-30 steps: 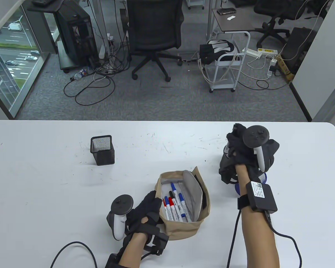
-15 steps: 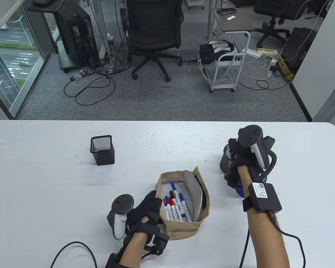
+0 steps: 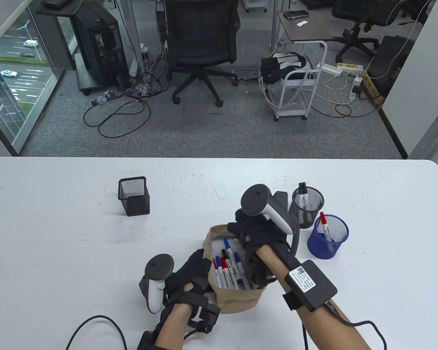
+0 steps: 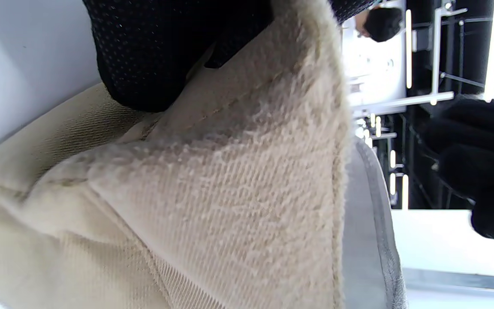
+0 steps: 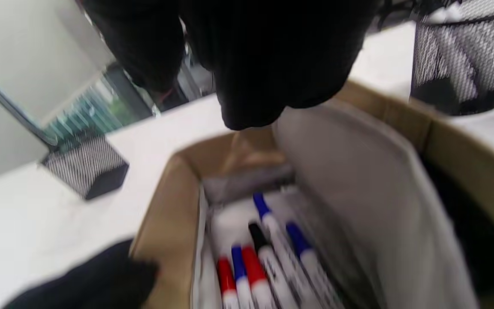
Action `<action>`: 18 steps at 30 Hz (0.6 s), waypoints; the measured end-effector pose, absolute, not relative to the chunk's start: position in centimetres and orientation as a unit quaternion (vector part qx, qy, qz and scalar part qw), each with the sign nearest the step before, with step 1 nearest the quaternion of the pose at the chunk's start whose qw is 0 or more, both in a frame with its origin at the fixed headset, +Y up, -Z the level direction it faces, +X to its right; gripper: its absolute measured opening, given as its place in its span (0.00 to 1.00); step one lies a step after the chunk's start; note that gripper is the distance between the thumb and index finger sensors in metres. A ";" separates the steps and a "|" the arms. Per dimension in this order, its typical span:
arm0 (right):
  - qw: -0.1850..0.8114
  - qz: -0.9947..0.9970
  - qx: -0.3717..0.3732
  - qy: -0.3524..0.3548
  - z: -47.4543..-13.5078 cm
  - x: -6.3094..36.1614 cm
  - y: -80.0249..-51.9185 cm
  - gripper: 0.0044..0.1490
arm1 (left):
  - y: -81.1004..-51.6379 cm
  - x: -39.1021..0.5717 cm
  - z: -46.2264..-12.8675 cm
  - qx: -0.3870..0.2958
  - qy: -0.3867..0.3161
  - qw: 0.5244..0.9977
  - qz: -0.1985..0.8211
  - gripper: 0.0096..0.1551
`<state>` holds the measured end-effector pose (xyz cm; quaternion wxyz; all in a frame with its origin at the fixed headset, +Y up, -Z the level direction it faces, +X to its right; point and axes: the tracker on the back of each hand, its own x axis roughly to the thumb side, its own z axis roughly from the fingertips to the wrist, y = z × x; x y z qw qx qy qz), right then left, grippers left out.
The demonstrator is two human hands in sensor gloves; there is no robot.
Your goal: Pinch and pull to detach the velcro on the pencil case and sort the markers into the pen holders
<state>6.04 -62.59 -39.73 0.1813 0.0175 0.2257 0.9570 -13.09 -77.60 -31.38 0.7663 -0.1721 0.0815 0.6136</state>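
Hands first: your left hand (image 3: 189, 279) grips the opened pencil case (image 3: 237, 302) at its 9 o'clock wall; your right hand (image 3: 257, 233) hovers over it, grip unclear. Six markers (image 3: 228, 268) remain; three sit in holders (image 3: 308, 206) at 2 o'clock.

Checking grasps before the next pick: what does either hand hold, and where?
The left hand grips the pencil case at its near left rim. The right hand, above the markers, holds nothing visible.
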 end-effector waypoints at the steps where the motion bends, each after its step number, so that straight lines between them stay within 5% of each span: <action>1: 0.164 0.954 0.017 0.251 -39.9 5.4 -63.3 0.38 | -77.6 -13.1 -31.4 -0.172 0.081 0.766 0.614 0.39; 3: 0.108 0.946 0.013 0.306 -40.5 3.8 -65.5 0.39 | -77.6 -13.1 -31.4 -0.173 0.082 0.766 0.614 0.38; 10: 0.007 0.943 -0.021 0.333 -42.0 1.0 -71.0 0.40 | -77.8 -13.4 -31.3 -0.173 0.087 0.758 0.623 0.38; 18: -0.105 0.955 -0.016 0.277 -41.9 -1.3 -73.8 0.41 | -77.8 -13.4 -31.4 -0.172 0.087 0.764 0.616 0.38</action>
